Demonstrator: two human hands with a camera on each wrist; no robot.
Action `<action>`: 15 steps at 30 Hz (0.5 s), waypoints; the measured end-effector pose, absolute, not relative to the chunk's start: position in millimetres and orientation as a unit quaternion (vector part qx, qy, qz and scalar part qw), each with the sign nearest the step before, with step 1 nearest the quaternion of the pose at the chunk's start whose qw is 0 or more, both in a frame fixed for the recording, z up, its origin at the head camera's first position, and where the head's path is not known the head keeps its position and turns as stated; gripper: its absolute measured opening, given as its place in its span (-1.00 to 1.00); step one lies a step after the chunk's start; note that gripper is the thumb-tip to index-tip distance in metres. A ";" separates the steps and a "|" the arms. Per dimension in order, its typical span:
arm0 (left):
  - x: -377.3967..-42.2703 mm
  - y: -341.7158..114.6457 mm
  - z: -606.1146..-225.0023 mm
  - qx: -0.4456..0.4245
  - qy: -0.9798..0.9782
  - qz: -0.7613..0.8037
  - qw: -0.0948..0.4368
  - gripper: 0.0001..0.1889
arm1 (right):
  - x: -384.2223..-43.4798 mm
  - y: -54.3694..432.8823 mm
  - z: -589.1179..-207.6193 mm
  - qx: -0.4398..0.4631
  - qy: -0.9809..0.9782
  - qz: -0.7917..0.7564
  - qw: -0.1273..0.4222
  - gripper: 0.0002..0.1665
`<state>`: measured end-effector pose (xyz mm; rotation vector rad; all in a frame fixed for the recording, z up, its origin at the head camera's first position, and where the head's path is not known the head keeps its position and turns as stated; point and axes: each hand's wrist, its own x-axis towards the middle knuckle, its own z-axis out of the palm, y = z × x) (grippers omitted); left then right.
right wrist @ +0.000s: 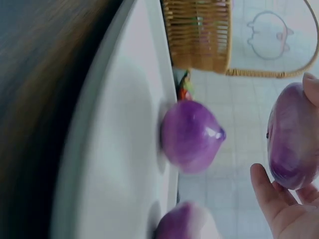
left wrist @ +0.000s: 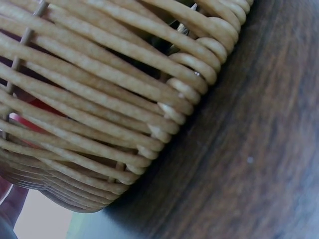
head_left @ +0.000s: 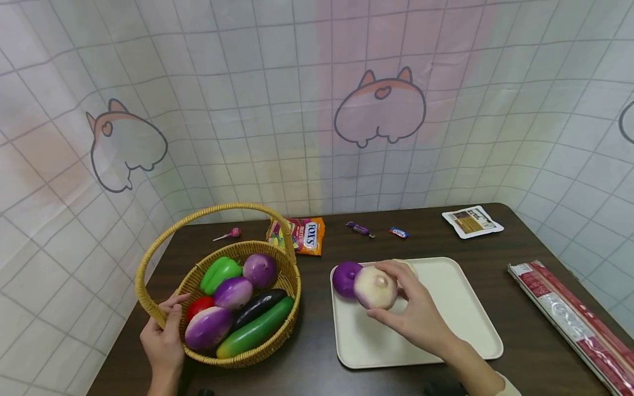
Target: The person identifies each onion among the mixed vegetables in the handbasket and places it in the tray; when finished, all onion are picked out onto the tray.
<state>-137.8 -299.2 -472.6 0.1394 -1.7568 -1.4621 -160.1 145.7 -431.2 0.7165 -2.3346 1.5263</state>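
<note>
My right hand [head_left: 413, 313] holds a purple-and-white onion [head_left: 375, 288] above the cream tray [head_left: 465, 313], thumb and fingers on opposite sides of it. In the right wrist view the held onion [right wrist: 294, 137] shows its purple side, raised off the tray. A deep purple onion [head_left: 343, 279] sits at the tray's back left corner. Another purple-and-white one [right wrist: 187, 224] lies on the tray, mostly hidden behind my hand in the head view. At the left, my left hand [head_left: 165, 338] grips the rim of the wicker basket [head_left: 262, 352] by the handle's base.
Inside the basket lie a green pepper [head_left: 220, 274], a dark eggplant [head_left: 260, 307], a cucumber [head_left: 257, 328], something red and several purple vegetables. Behind are a lollipop [head_left: 233, 233], candy bag [head_left: 309, 236], and small candies. A white packet [head_left: 472, 221] and long red package [head_left: 569, 324] lie right.
</note>
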 end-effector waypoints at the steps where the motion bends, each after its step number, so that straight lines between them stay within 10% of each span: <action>1: -137.9 -298.9 -472.5 0.055 -0.699 -0.580 0.413 -0.73 | -159.5 149.9 -432.6 0.241 -0.805 0.524 0.137 -0.09; 15: -138.8 -298.1 -473.2 0.049 -0.693 -0.584 0.419 -0.72 | -150.5 191.4 -456.0 0.175 -0.805 0.541 0.173 -0.09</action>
